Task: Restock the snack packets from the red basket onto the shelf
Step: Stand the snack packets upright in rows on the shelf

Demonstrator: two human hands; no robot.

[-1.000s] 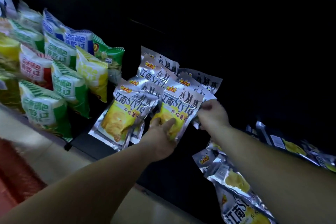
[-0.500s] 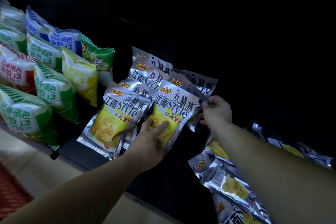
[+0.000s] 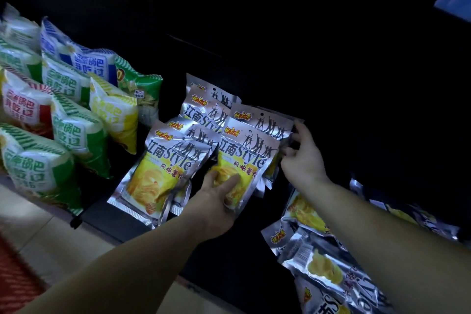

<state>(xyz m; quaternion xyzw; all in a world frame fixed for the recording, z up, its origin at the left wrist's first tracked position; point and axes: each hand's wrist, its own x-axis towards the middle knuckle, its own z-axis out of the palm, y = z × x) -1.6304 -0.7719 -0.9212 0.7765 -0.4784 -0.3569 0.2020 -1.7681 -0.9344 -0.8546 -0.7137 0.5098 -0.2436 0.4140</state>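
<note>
While the left hand (image 3: 216, 201) keeps its thumb and fingers clamped on the lower end of the front silver foil crisp packet (image 3: 244, 160), the right hand (image 3: 303, 158) has slid up from that packet's side to pinch the corner of the silver packet behind it (image 3: 265, 120). Judging by this, the row on the dark shelf (image 3: 102, 214) is being squared; a red mesh surface (image 3: 12, 278), possibly the basket, shows well left of the front packet.

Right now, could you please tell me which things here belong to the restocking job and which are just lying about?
Job: silver chip packets, left hand, right hand, shelf.
Lying about: green and white puffed bags, loose silver packets lower right.
</note>
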